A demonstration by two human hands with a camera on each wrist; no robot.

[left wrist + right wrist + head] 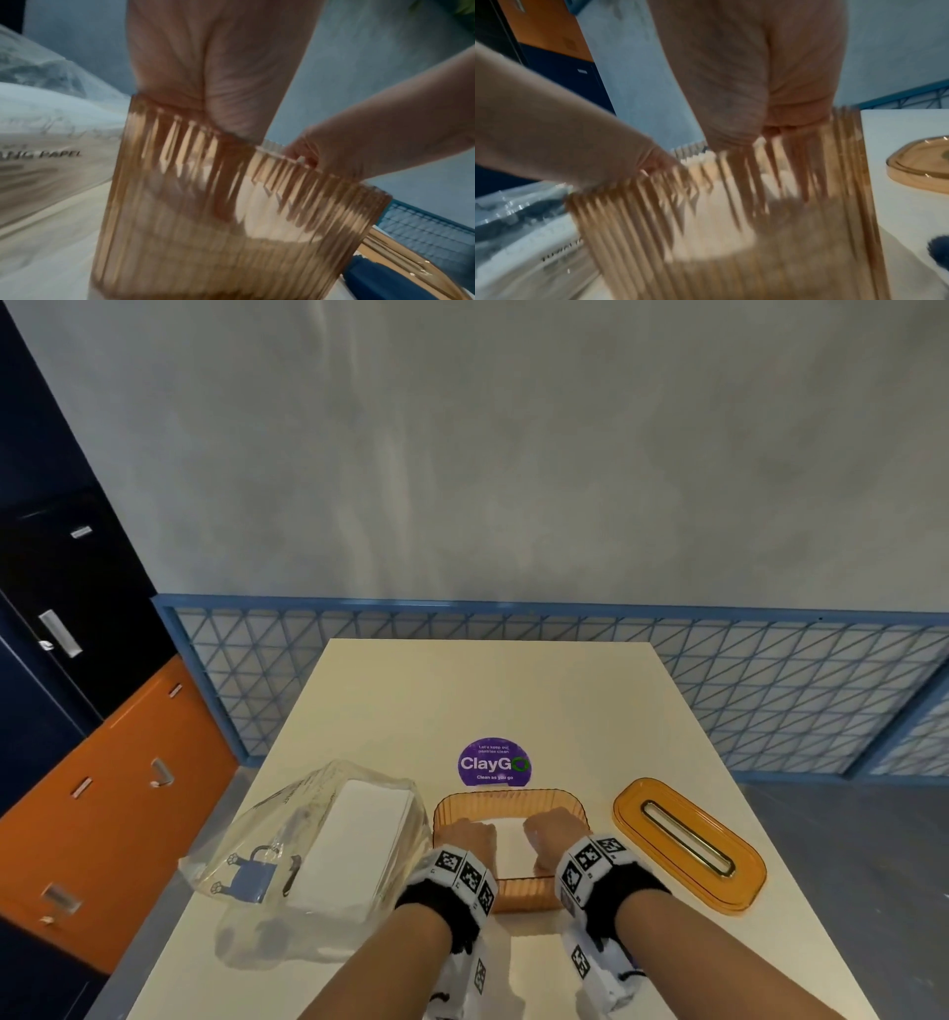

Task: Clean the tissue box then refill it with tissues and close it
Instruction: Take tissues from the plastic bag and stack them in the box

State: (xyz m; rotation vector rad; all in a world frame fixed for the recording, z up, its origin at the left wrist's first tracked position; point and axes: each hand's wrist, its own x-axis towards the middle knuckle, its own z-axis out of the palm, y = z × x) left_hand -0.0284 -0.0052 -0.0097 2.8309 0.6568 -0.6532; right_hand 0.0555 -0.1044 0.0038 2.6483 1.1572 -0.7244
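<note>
An orange see-through ribbed tissue box (518, 893) stands open on the cream table (513, 690), close to me. Both hands reach down into it. My left hand (470, 834) is at the left end and my right hand (552, 829) at the right end of a white tissue stack (508, 834) held between them. The fingers curl at the stack's ends, and the fingertips blur behind the ribbed wall (231, 233) (757, 253). The orange lid (688, 845) with its slot lies flat to the right of the box.
A clear plastic pack of white tissues (328, 845) lies to the left of the box, touching it. A purple round sticker (494, 761) is on the table behind the box. Blue mesh railing (770, 690) runs behind the table, and orange and dark cabinets (102, 793) stand at left.
</note>
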